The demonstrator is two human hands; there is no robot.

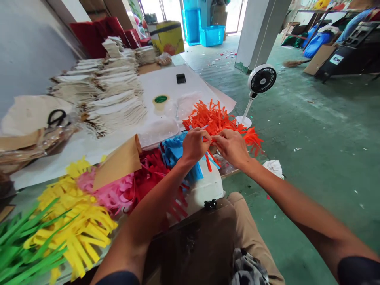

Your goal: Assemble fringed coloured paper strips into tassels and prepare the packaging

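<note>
At the near left of the table lie green fringed paper [29, 249] and yellow fringed paper [74, 225], with scissors [57, 118] farther off on a cream sheet. Stacks of cream fringed material [113, 95] fill the far left, beside a roll of tape [160, 101] and a black phone [181, 78]. Pink fringed paper [113, 190], a kraft paper piece [117, 164], crimson fringed paper [150, 174] and blue fringed paper [175, 152] follow toward the middle. There the left hand [194, 145] and right hand [231, 148] are closed close together, fingers pinching strands of orange fringed paper [213, 118], whose bulk spreads just beyond them at the table's far edge. To the right, a white fan [261, 81] stands on the green floor, near a white cloth [273, 168].
</note>
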